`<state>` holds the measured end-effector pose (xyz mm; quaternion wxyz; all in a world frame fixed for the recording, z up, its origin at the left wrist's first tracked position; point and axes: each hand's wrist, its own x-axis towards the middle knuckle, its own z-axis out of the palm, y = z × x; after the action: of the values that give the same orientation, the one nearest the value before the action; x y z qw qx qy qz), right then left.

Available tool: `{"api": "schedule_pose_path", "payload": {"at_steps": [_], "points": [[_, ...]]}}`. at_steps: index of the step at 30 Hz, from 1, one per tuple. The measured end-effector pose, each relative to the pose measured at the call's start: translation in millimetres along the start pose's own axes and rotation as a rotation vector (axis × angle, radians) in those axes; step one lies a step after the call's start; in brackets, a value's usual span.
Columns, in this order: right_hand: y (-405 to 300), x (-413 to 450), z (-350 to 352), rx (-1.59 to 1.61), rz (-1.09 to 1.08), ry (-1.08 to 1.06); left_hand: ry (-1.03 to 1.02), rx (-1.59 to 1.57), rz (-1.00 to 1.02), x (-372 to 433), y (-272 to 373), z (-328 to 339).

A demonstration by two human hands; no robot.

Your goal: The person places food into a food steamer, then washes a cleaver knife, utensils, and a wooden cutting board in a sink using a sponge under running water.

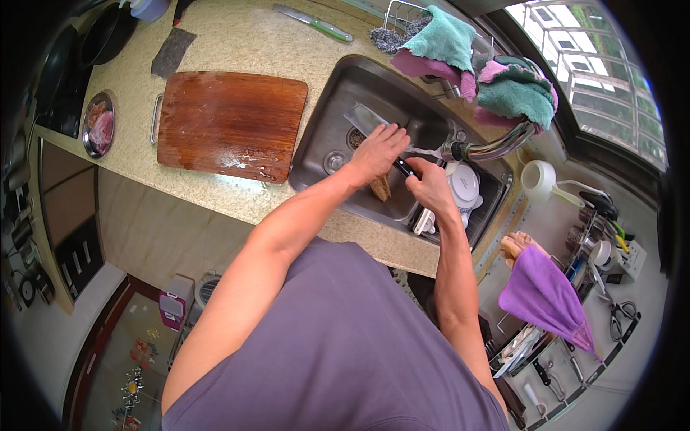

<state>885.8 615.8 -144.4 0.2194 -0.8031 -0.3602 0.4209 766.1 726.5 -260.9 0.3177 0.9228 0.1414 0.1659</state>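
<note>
Over the steel sink (372,81), my right hand (431,183) grips the black riveted handle of a kitchen knife (362,117) with a broad blade. My left hand (379,148) lies flat on the knife near the base of the blade, its fingers extended. Water runs from the curved chrome faucet (485,151) towards the knife and my left hand. Below my left hand, a brown object (381,187), perhaps a scrubbing pad, is partly hidden in the sink. Left of the sink lies a wet wooden cutting board (232,126) with a metal handle.
A green-handled knife (318,24) lies behind the sink. Raw meat sits on a metal plate (98,125) at the far left. White dishes (463,183) stand in the rack on the sink's right. Cloths (442,43) hang by the faucet; a purple towel (544,296) hangs at the right.
</note>
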Motion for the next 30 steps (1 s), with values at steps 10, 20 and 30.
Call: {"api": "schedule_pose_path", "payload": {"at_steps": [10, 20, 30], "points": [[-12, -14, 13, -0.575, -0.064, 0.024, 0.053, -0.057, 0.041, -17, -3, -1], [24, -22, -2, -0.654, 0.161, 0.026, -0.139, 0.162, -0.473, -60, -60, 19], [85, -12, 22, -0.414, 0.271, 0.108, -0.010, -1.020, -1.221, 26, -22, 73]]}}
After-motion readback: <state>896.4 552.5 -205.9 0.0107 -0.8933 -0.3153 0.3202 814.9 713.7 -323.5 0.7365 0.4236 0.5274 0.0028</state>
